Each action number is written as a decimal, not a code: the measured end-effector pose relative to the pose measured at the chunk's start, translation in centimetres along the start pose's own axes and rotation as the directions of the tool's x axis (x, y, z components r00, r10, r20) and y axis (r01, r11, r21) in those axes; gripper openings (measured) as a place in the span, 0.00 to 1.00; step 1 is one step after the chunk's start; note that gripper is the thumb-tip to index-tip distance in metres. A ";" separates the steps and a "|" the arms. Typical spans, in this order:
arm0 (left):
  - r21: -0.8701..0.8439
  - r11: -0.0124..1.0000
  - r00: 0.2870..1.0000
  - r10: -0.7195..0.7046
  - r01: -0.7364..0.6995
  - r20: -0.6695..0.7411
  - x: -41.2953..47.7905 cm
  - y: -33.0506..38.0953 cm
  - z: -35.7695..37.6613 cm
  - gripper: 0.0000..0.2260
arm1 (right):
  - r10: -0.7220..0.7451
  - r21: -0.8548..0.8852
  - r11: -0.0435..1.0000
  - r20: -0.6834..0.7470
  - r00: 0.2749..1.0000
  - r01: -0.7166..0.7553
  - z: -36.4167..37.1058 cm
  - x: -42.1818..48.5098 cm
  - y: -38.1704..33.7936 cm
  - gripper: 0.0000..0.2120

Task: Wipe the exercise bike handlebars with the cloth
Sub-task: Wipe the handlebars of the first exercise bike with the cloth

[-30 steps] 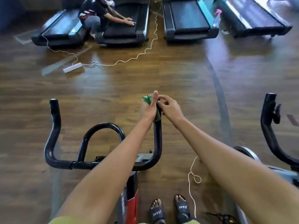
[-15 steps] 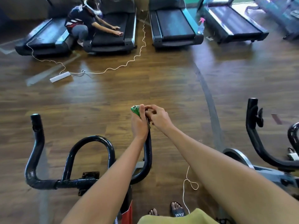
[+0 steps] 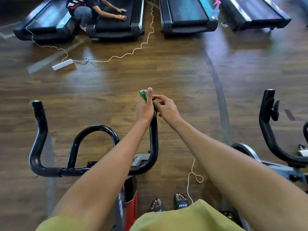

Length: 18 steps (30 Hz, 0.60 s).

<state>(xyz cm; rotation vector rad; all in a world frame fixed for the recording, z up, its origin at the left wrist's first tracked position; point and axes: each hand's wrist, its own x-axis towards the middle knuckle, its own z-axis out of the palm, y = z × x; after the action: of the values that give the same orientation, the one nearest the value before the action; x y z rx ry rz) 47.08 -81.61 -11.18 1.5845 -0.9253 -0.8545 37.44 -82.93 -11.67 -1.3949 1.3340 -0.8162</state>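
Left hand is gripping the green cloth around the right horn tip of the handlebars, thumb sticking straight up. Only a tuft of cloth is showing above the fist. Right hand is sitting just beside it, fingertips pinching the bar's end cap. So both hands are closing on the same horn tip and touching each other.

Handling, my read: the cloth is looking thin, soft and light. It is bunching easily, so wrapping it round the tube and squeezing is giving the most contact. The handlebars are looking like stiff, glossy painted tube, probably slippery when bare, with no fragility worry. The best hold is a full-fist wrap sliding down the horn toward the bend, with the other hand steadying the tip.

Counts:
- One cloth.
- One set of handlebars with two horns and one centre loop; no hand is touching the left horn or the loop.
- One second bike, standing right of the handlebars.
- Four treadmills, lining up well beyond the handlebars, with another person crouching on one.
- One pink-topped spray bottle, standing among the treadmills.
- One white power strip, lying on the floor beyond the left horn, with a cord running from it.
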 end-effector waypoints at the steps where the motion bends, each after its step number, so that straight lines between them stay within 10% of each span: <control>1: 0.028 1.000 1.000 0.008 -0.008 -0.004 -0.1 -0.1 0.1 0.12 | 0.001 0.004 1.000 0.001 1.000 -0.001 0.0 0.0 0.0 0.09; 11: 0.011 0.992 0.989 -0.123 0.123 0.085 -6.8 -6.2 -1.4 0.15 | 0.035 0.041 0.999 -0.021 0.999 -0.034 0.6 0.0 0.3 0.10; 18: -0.096 0.995 0.994 0.043 -0.034 0.097 -2.9 -1.1 -0.7 0.07 | 0.074 0.074 0.995 -0.017 0.997 -0.073 0.6 -0.2 -0.4 0.08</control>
<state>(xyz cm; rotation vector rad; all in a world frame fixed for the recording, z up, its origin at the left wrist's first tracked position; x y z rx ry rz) 46.54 -78.52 -11.95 1.4498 -0.9693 -0.9429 38.08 -82.68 -11.47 -1.2767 1.3492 -0.8229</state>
